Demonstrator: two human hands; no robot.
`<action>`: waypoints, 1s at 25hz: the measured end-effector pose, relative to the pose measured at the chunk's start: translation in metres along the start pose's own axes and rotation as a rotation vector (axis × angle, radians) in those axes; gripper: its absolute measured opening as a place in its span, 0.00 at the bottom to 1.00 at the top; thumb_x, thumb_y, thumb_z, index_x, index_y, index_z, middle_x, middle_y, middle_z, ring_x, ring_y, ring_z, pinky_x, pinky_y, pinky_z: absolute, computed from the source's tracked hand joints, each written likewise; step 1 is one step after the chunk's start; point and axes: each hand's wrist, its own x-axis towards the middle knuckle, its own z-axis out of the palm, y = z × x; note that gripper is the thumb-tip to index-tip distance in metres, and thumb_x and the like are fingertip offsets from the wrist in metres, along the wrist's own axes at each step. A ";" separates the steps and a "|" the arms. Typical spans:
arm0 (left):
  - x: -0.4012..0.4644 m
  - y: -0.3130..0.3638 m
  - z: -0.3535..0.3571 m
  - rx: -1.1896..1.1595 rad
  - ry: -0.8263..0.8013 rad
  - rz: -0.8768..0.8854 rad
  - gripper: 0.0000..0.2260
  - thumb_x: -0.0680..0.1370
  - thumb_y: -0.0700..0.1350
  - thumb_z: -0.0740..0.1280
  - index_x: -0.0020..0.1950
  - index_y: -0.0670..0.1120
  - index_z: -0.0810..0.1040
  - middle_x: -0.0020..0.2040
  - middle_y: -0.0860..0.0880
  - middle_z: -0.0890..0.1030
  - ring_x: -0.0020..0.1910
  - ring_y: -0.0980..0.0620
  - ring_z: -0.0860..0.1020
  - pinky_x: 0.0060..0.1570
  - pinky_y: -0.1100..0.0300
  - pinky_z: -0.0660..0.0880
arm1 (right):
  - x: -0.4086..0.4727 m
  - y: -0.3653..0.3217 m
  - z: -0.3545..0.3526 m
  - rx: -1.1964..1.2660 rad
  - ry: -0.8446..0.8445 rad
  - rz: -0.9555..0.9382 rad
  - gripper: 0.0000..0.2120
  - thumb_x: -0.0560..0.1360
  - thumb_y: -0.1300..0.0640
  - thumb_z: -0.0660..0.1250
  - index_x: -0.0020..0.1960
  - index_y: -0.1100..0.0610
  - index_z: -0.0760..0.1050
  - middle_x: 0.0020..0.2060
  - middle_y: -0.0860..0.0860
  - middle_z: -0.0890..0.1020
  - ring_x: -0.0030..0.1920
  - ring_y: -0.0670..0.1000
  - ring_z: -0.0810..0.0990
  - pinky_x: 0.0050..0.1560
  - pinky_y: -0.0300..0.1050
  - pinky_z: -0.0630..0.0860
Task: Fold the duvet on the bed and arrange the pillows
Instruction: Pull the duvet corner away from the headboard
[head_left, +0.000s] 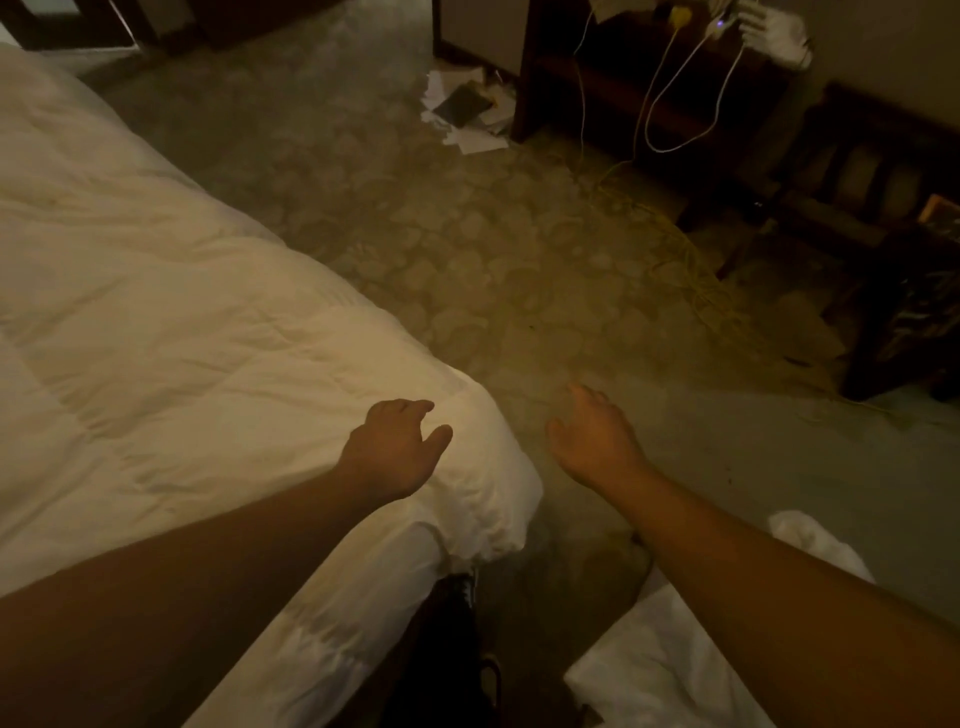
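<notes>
The white duvet lies spread over the bed on the left, its near corner hanging — not yet folded, I judge. The left hand hovers over that corner, fingers loosely curled, holding nothing; the right hand is relaxed above the carpet. No pillows are clearly in view.

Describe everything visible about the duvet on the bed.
The duvet is white, puffy, quilted-looking fabric, creased all over. It lies spread across the bed, filling the frame's left side, not yet folded. Its near corner bunches into a rounded, rumpled roll that overhangs the bed's corner above the carpet. The left hand is over that corner, fingers loosely curled; whether it touches is unclear. The right hand is apart from it, over the floor.
</notes>
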 end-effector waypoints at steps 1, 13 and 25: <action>0.011 0.000 0.003 -0.003 -0.003 -0.018 0.24 0.80 0.60 0.57 0.73 0.51 0.67 0.71 0.49 0.70 0.73 0.47 0.61 0.68 0.48 0.64 | 0.015 0.003 0.004 -0.012 -0.033 0.006 0.24 0.72 0.44 0.54 0.60 0.58 0.72 0.57 0.57 0.78 0.57 0.59 0.77 0.60 0.49 0.73; 0.173 -0.025 0.081 0.087 -0.133 -0.089 0.23 0.80 0.58 0.57 0.74 0.53 0.66 0.74 0.50 0.67 0.75 0.46 0.59 0.71 0.49 0.63 | 0.206 0.004 0.090 0.020 -0.276 0.006 0.26 0.77 0.47 0.62 0.71 0.58 0.66 0.66 0.57 0.73 0.64 0.58 0.74 0.65 0.48 0.71; 0.240 -0.071 0.186 0.334 -0.065 -0.289 0.13 0.79 0.57 0.58 0.55 0.53 0.78 0.55 0.52 0.78 0.57 0.46 0.70 0.55 0.48 0.62 | 0.311 0.026 0.250 0.010 -0.484 -0.010 0.16 0.79 0.49 0.63 0.59 0.61 0.73 0.58 0.59 0.78 0.58 0.59 0.77 0.48 0.43 0.68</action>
